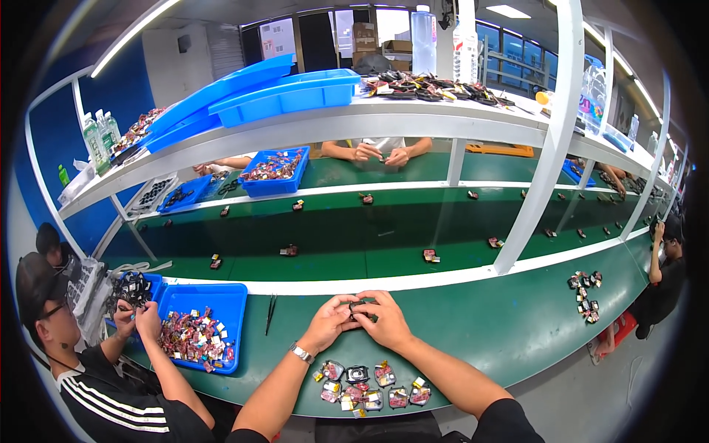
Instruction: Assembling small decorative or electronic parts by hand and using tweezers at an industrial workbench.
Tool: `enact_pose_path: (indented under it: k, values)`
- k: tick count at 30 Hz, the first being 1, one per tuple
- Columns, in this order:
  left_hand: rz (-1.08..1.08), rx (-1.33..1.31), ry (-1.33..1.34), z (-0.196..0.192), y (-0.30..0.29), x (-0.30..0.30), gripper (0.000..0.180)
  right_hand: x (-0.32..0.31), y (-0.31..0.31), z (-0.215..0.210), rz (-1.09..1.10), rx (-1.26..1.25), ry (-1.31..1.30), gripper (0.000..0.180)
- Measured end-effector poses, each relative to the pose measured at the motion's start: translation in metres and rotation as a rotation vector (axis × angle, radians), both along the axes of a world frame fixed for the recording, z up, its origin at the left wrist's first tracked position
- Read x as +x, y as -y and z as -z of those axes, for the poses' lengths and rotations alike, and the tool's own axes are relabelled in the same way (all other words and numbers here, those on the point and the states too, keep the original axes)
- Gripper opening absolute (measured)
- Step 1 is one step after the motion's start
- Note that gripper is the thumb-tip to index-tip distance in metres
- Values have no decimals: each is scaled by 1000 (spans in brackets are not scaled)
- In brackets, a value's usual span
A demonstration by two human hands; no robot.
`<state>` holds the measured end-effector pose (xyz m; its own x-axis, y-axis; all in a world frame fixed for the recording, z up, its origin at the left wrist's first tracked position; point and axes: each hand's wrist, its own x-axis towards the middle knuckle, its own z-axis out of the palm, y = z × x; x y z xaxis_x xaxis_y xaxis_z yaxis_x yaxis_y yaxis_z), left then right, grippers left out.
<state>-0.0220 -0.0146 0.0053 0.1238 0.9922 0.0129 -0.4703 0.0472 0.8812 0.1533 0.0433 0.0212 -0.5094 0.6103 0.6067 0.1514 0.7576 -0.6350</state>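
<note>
My left hand [326, 323], with a metal-banded watch on the wrist, and my right hand [385, 320] meet over the green bench. Between their fingertips they pinch a small black casing [355, 308], partly hidden by the fingers. Just below, near the bench's front edge, lies a cluster of small electronic assemblies [373, 399] with red, yellow and white parts. One black casing [357, 374] sits at the top of that cluster. Dark tweezers [270, 315] lie flat to the left of my left hand.
Left of the tweezers stands a blue tray [224, 294] full of red-and-white parts; a co-worker's hands [140, 319] work beside it. Ahead, a dark green conveyor [332, 229] carries spaced-out assemblies beneath a white-framed shelf [443, 112]. More assemblies [584, 295] sit at right.
</note>
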Motion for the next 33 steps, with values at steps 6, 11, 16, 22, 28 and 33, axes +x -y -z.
enact_pose_path:
  k: [6,11,16,22,28,33]
  values:
    - [-21,0,7,1,0,5,28,-3,0,6,20,-115,-52,15]
    - [0,83,94,3,0,3,26,-3,4,-5,22,-46,-72,17]
    - [-8,87,117,5,0,6,25,-3,5,-5,25,-56,-63,20]
    - [-51,98,100,1,2,8,25,-2,8,-9,-29,-76,-58,22]
    - [-73,110,72,7,-2,9,24,-2,4,-4,-13,-57,-56,19]
    - [-114,80,81,1,0,11,28,-4,4,-5,32,-5,-55,20]
